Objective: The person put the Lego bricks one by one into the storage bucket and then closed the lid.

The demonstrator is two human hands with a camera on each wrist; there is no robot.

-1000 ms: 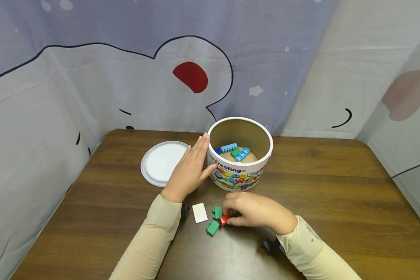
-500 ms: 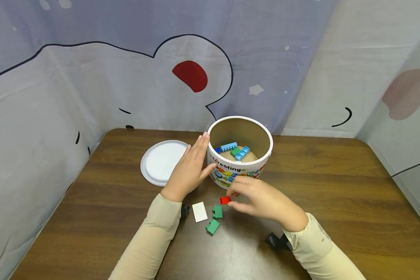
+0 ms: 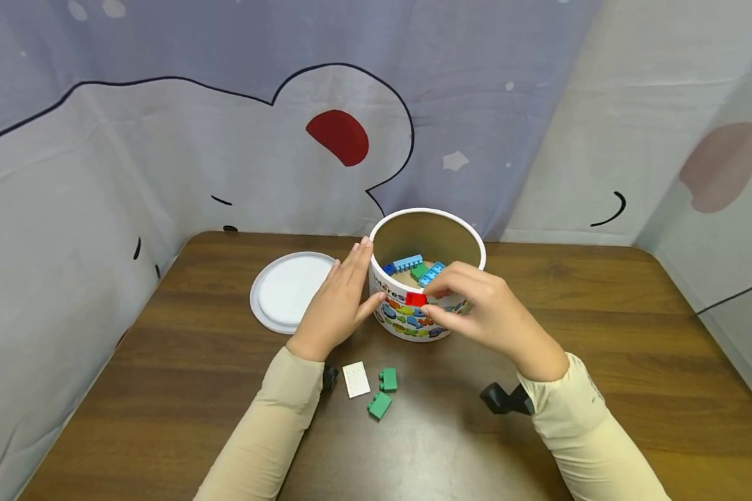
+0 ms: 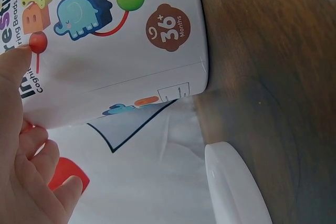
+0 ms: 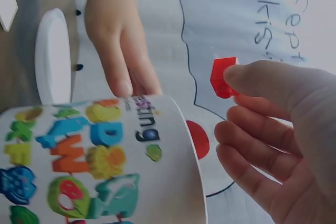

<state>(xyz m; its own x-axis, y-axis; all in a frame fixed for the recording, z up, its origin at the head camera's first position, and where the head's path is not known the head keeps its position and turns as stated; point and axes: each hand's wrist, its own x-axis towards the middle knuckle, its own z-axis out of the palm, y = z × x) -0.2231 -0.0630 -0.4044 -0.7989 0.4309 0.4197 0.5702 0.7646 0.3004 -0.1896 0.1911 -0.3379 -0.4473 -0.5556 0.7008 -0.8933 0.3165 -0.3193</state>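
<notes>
Between the thumb and fingers of my right hand (image 3: 495, 316) a red toy brick (image 3: 416, 299) is pinched. In the head view it overlaps the front of the white printed bucket (image 3: 407, 325), just below the rim. The right wrist view shows the brick (image 5: 221, 78) at the thumb tip, beyond the bucket's edge. My left hand (image 3: 335, 306) rests with straight fingers against the bucket's left side, thumb on its front. Inside the bucket lie light blue bricks (image 3: 408, 263), a green brick (image 3: 419, 271) and a dark blue piece (image 3: 389, 268).
On the table in front of the bucket are two green bricks (image 3: 388, 380) and a white studded plate (image 3: 356, 380). A round white lid (image 3: 266, 296) lies left of the bucket, partly behind the left hand. A printed curtain (image 3: 225, 153) hangs behind the table.
My right hand has lifted the red brick from beside the green bricks, up and away from me to the bucket's front rim. The left hand has stayed at the bucket.
</notes>
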